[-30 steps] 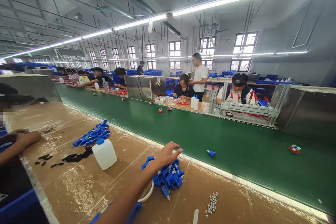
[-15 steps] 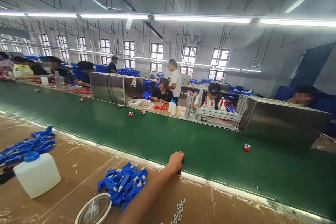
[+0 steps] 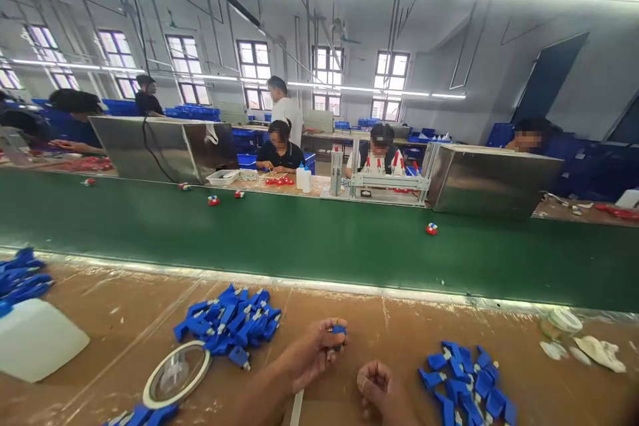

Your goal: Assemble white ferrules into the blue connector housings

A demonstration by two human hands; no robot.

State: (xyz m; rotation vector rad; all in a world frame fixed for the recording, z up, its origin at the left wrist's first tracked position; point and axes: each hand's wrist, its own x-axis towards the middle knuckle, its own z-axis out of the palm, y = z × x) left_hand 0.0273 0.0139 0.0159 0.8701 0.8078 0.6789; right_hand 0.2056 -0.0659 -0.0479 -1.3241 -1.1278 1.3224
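Left hand (image 3: 310, 354) pinches a small blue piece (image 3: 339, 330) in narrowed fingers over a brown bench (image 3: 407, 333); the piece's long axis is hidden. Right hand (image 3: 383, 391), curled, is lower in view, right of the piece and apart; whether it holds anything cannot be told.

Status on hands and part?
Left hand gripping blue part. Right hand curled nearby, contents unclear. Left pile, right pile flank both.
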